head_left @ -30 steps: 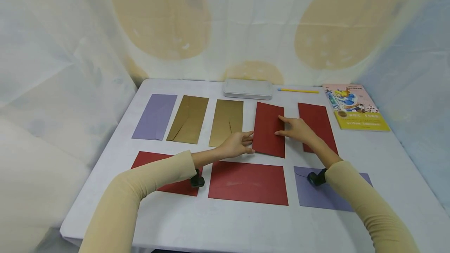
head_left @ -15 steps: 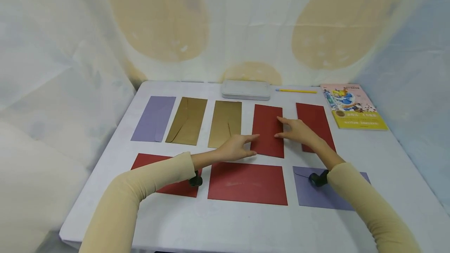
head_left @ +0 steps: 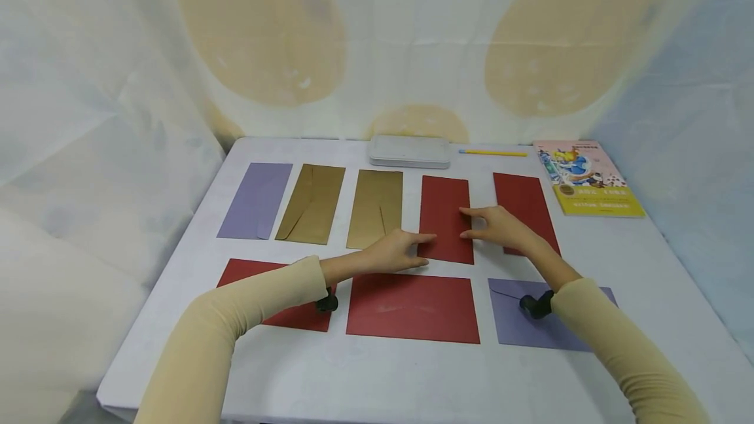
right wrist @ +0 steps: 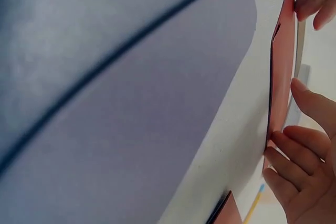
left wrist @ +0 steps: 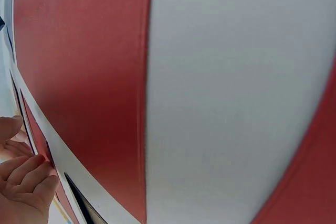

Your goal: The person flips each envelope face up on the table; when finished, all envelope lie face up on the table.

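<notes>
A red envelope point(head_left: 443, 205) lies upright-oriented on the white table in the back row, between my two hands. My left hand point(head_left: 393, 251) touches its lower left edge with the index finger extended and the thumb just below the corner. On the opposite side, my right hand point(head_left: 497, 226) has its thumb and fingertips at the right edge, relaxed rather than curled. The right wrist view shows those right fingers point(right wrist: 296, 148) along the envelope's side. A second red envelope point(head_left: 526, 205) sits partly behind the right hand, and a wide red envelope point(head_left: 413, 309) is below the left.
To the left are two gold envelopes, one flap-side up point(head_left: 311, 205), and a purple envelope point(head_left: 255, 201). A red envelope point(head_left: 294, 316) is under the left sleeve, another purple envelope point(head_left: 512, 322) under the right. Behind them stand a grey case point(head_left: 409, 151), yellow pencil point(head_left: 495, 153) and book point(head_left: 589, 178).
The red envelope between the hands was slightly tilted and now lies flat. My left fingers straightened onto its left side, and the right hand lowered slightly along its right edge.
</notes>
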